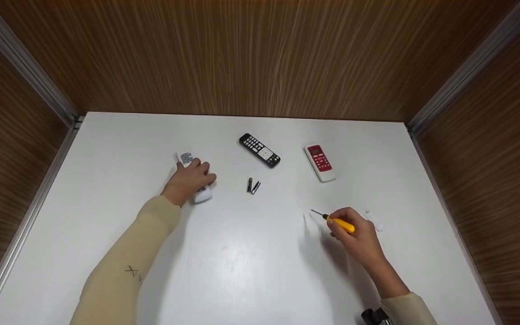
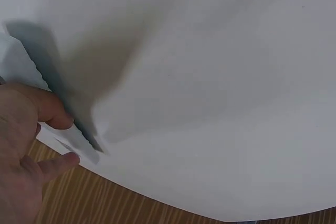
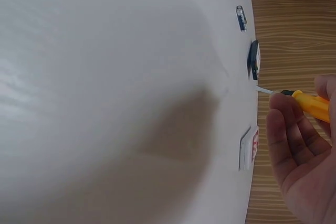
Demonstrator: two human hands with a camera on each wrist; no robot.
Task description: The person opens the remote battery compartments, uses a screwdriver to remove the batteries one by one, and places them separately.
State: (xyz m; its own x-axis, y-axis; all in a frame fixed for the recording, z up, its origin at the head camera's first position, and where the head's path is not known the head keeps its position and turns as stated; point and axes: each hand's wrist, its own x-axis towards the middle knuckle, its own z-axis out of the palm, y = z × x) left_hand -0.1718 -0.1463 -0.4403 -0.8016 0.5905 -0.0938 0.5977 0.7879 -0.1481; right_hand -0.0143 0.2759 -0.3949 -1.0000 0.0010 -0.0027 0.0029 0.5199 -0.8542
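Observation:
My left hand (image 1: pixel 188 181) grips a long white remote-like object (image 1: pixel 203 195) on the left of the table. A grey code-like patch shows at its far end; fingers cover its middle. In the left wrist view, fingers and thumb lie along the edges of the white object (image 2: pixel 21 64). On the right, my right hand (image 1: pixel 360 237) pinches a screwdriver (image 1: pixel 343 224) with a yellow handle, above the tabletop. Its thin metal tip points left and away from me. The right wrist view shows the screwdriver (image 3: pixel 312 105) between thumb and fingers, its tip touching nothing.
Two small batteries (image 1: pixel 249 185) lie mid-table, right of my left hand. Behind them is a black remote (image 1: pixel 259 150); a white remote with a red face (image 1: pixel 319 163) lies further right. A small pale piece (image 1: pixel 375 221) sits beside my right hand. Wood-grain walls (image 1: pixel 242 58) enclose the white table.

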